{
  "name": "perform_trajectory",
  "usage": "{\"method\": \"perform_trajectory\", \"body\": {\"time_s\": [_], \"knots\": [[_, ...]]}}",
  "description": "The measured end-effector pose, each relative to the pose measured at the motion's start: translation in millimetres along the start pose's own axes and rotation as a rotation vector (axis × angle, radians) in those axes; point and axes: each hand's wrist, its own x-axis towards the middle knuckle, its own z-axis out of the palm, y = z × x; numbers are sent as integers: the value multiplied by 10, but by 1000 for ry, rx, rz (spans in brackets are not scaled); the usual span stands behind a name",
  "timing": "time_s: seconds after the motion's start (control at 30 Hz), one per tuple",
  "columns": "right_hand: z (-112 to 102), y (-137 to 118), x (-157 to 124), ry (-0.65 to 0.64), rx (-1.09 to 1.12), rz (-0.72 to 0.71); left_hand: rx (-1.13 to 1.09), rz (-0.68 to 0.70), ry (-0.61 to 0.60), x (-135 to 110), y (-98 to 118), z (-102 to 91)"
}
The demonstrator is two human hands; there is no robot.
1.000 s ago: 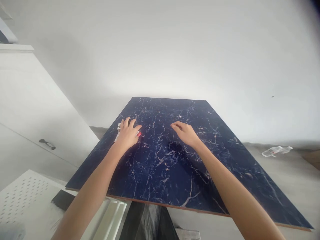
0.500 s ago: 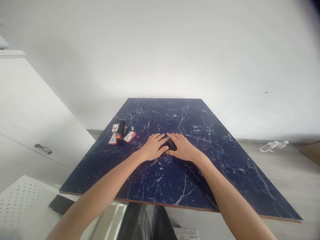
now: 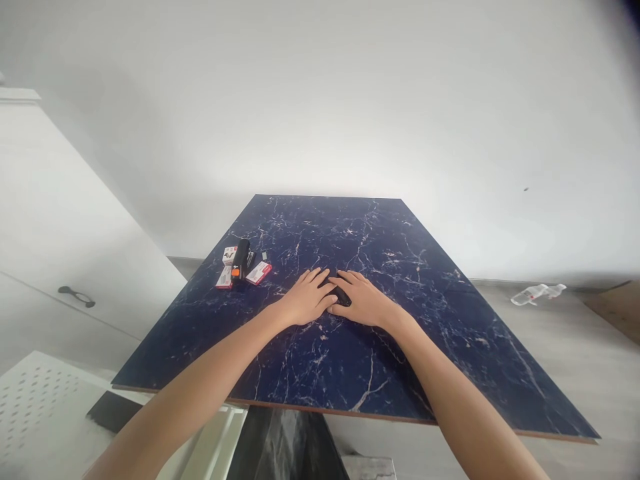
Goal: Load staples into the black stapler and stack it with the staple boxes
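Your long, bare left arm (image 3: 210, 377) slants up from the bottom left, and your long, bare right arm (image 3: 445, 377) slants up from the bottom right. Your bare left hand (image 3: 304, 299) and bare right hand (image 3: 365, 299) come close together in the middle, backs up. Your fingers (image 3: 354, 277) spread a little and lean inward. Your thumbs (image 3: 327, 303) sit just beside each other. Your palms are hidden, so their squeeze can't be seen.
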Motion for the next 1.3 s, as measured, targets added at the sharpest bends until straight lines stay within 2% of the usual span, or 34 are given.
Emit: {"method": "perform_trajectory", "body": {"time_s": [0.47, 0.63, 0.83, 1.07, 1.13, 1.2, 1.27, 1.3], "knots": [[75, -29, 6, 19, -1, 24, 8, 26, 33, -4, -66, 42], [116, -3, 23, 49, 35, 28, 9, 11, 16, -8, -31, 20], [101, 0, 27, 10, 0, 43, -3, -1, 4, -19, -4, -32], [99, 3, 29, 23, -8, 35, 19, 3, 10, -8, 31, 19], [97, 10, 29, 43, 3, 22, 91, -2, 135, 3, 72, -102], [94, 26, 30, 64, 14, 27, 180, -73, 398, -17, 41, -345], [89, 47, 32, 59, 15, 49, 219, -261, 707, -104, -127, -653], [86, 57, 34, 50, 12, 56, 232, -413, 828, -178, -268, -799]]}}
